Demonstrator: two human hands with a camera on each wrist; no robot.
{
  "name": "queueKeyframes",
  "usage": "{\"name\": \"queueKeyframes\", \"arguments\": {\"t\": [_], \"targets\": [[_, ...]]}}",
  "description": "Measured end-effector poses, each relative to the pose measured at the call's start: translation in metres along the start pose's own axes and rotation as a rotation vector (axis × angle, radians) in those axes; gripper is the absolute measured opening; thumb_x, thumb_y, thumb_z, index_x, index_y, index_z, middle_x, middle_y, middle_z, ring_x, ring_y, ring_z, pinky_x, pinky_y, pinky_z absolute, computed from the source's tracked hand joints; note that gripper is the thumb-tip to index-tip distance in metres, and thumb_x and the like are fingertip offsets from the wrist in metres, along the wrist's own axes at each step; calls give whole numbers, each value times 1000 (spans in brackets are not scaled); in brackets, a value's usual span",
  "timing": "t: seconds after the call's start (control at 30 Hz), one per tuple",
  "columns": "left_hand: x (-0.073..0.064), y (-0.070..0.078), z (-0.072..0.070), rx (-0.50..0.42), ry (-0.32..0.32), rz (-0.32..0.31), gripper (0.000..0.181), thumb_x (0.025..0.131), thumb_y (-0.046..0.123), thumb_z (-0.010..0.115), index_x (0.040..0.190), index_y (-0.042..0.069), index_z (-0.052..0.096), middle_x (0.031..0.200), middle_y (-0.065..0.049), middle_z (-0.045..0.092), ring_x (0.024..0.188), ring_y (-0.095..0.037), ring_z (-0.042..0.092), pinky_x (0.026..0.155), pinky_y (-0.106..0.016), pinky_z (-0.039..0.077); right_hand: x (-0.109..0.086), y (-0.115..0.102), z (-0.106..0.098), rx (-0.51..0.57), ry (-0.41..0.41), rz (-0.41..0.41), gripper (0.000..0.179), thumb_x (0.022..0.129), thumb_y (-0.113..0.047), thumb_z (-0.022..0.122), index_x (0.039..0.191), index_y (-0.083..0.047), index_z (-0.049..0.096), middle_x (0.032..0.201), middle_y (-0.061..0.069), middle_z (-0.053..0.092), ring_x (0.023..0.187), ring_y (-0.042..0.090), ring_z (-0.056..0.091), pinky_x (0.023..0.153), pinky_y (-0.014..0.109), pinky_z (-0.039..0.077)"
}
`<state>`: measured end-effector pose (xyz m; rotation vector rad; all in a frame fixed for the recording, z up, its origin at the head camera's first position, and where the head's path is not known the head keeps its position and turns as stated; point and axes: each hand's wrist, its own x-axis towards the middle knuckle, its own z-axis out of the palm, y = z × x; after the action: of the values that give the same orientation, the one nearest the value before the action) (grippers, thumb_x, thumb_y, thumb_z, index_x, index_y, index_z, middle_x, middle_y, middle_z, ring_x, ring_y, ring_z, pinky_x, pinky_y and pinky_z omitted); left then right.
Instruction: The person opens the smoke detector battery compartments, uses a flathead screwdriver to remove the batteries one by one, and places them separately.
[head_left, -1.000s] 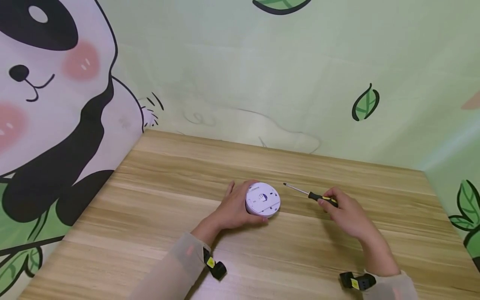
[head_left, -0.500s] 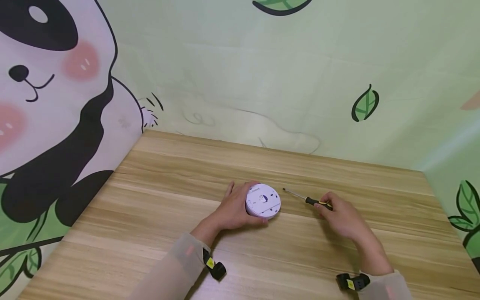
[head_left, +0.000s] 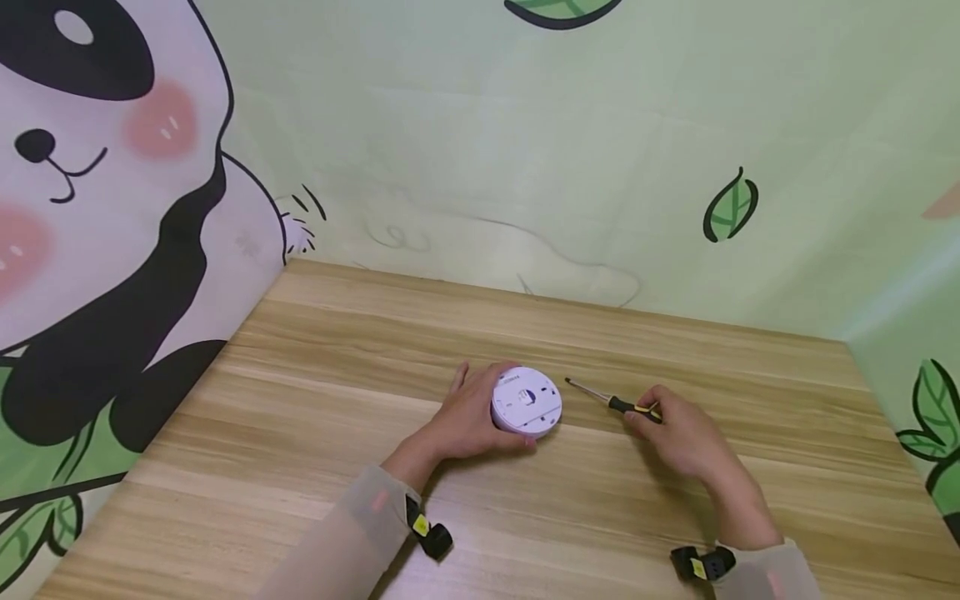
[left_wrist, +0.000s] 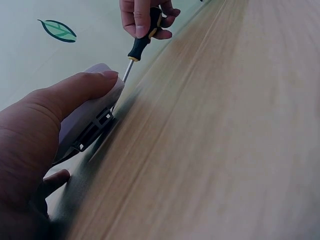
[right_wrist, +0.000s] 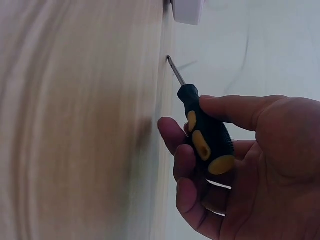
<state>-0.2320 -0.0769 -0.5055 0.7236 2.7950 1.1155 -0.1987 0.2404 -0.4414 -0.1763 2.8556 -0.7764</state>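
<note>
My left hand (head_left: pixel 471 417) grips a round white plastic device (head_left: pixel 527 402), shaped like a smoke alarm, from its left side. Thumb and fingers spread around its rim, and its flat face with small slots and a printed label is turned up. Dark slotted openings show along the side of the device (left_wrist: pixel 92 127) in the left wrist view. With my right hand (head_left: pixel 678 433) I hold a screwdriver (head_left: pixel 636 409) by its black and yellow handle, thumb against fingers. The screwdriver's metal shaft (right_wrist: pixel 176 71) points left, its tip a short gap to the right of the device.
Both hands work over a wood-grain table (head_left: pixel 360 333). A pale green wall covering (head_left: pixel 450 150) with leaf drawings rises behind it, and a large panda print (head_left: pixel 180 208) covers the left side. Each wrist carries a small black camera (head_left: pixel 431 533).
My right hand has moved slightly left and the screwdriver lies a little lower, its tip level with the upper part of the device. The left hand and the device have stayed almost still.
</note>
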Motion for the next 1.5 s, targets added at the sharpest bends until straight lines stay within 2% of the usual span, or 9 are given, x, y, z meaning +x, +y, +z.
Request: {"name": "queueKeyframes", "arguments": {"t": [0.13, 0.23, 0.5, 0.7, 0.97, 1.13, 1.33, 1.5], "targets": [[0, 0, -1, -1, 3, 7, 113, 66, 57, 92, 156, 18, 37, 153, -2, 53, 148, -20, 43, 131, -54, -2, 0, -1, -1, -32, 2, -1, 36, 101, -39, 64, 115, -6, 61, 101, 13, 67, 86, 26, 60, 71, 39, 46], [0, 0, 0, 5, 2, 12, 113, 66, 58, 92, 156, 18, 37, 154, -1, 52, 148, -20, 42, 130, -55, -2, 0, -1, 0, -46, -1, 12, 33, 100, -37, 66, 113, -7, 62, 101, 12, 68, 85, 25, 60, 71, 38, 46], [0, -1, 0, 19, -12, 6, 113, 66, 60, 92, 156, 22, 37, 156, 2, 50, 150, -18, 39, 130, -55, -3, 1, -1, 3, -55, -11, 3, 25, 96, -29, 72, 103, -6, 64, 89, 6, 63, 78, 21, 54, 65, 32, 40], [0, 0, -1, 33, -20, 16, 110, 64, 63, 91, 154, 27, 39, 154, 5, 51, 149, -20, 39, 130, -56, -3, 0, 2, 3, -82, -11, -4, 26, 95, -29, 73, 102, -6, 64, 95, 9, 65, 82, 23, 57, 68, 35, 45], [1, 0, 0, 34, -27, 13, 113, 62, 67, 91, 154, 27, 39, 154, 6, 50, 150, -18, 37, 130, -56, -4, 1, 4, 3, -90, -29, 13, 27, 95, -30, 73, 103, -6, 63, 93, 8, 64, 81, 23, 56, 67, 33, 43], [0, 1, 0, 30, -33, -6, 114, 62, 66, 91, 154, 26, 38, 154, 7, 51, 149, -16, 38, 130, -54, -4, 1, 4, 3, -79, -33, 29, 33, 93, -33, 74, 107, -5, 63, 93, 7, 63, 81, 21, 56, 68, 33, 43], [0, 1, 0, 29, -32, -12, 113, 62, 65, 92, 154, 25, 39, 152, 7, 52, 147, -16, 40, 130, -53, -4, 1, 1, 3, -54, -1, 23, 42, 91, -36, 76, 116, -4, 64, 92, 4, 63, 80, 18, 56, 68, 32, 43], [0, 1, 0, 30, -31, -5, 112, 62, 65, 91, 154, 25, 39, 153, 7, 52, 148, -16, 39, 130, -54, -4, -1, -5, 2, -54, 78, -45, 47, 92, -35, 77, 124, -3, 65, 107, 14, 66, 98, 29, 61, 81, 45, 50]]}}
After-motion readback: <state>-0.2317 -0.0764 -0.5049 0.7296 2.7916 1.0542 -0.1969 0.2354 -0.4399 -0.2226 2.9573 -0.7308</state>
